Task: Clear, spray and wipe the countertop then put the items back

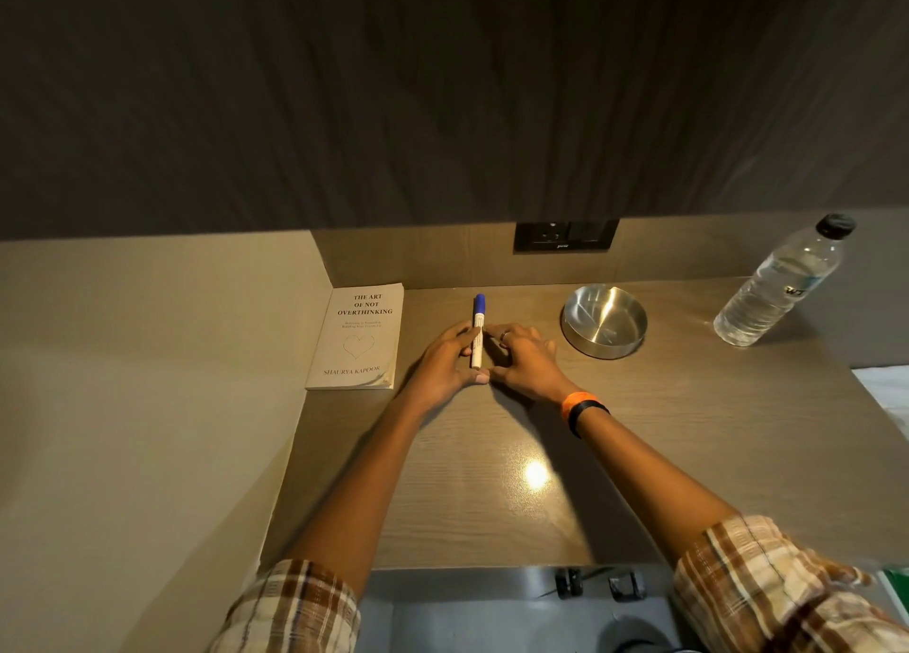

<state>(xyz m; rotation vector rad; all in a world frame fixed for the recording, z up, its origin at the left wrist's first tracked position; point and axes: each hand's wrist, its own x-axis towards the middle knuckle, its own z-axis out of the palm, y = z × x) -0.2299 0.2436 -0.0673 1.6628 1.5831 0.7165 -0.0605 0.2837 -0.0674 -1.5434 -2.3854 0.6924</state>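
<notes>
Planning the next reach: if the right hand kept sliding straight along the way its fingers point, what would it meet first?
Probably the white marker with the blue cap, which the right hand already flanks; past it, the white paperback book. Depth is uncertain.

Hands [484, 362] round marker [478, 330], countertop [688, 431]

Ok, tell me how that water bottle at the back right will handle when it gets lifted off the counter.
The water bottle looks nearly full, so probably heavy for its size. Its thin clear plastic may flex under a firm squeeze. It stands tall on a narrow base, so a sideways nudge could tip it, and it would likely roll.
</notes>
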